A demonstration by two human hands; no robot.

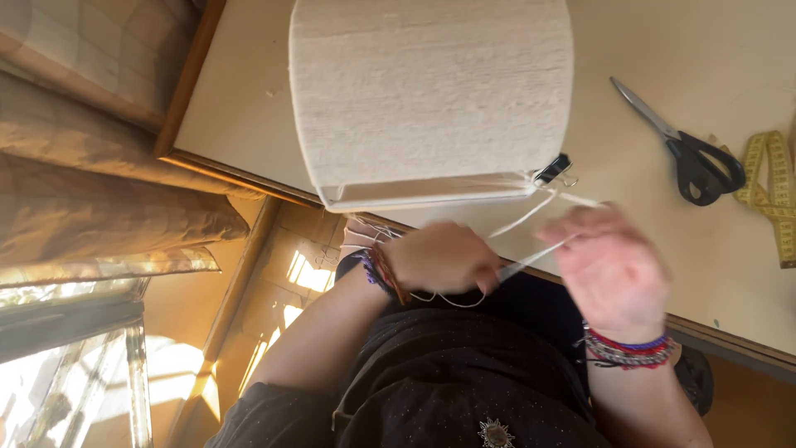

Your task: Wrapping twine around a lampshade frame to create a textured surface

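Over the near edge of a pale surface (232, 91), seen from the head camera, a person works white cord (518, 222) at the lower rim of a cream, cord-wrapped lampshade (431, 95). The left hand (439, 257), wrist ringed with beaded bracelets, has its fingers curled together around a strand that loops below the knuckles. The right hand (613, 270) is blurred; its fingers seem pinched on the cord near the rim, though the blur leaves the grip uncertain. A black binder clip (554, 170) grips the shade's lower right corner, just above the taut strands. Black-handled scissors (684, 145) lie on the surface to the right, with a yellow measuring tape (775, 195) just beside them. Sunlit tan fabric (99, 207) fills the left side.
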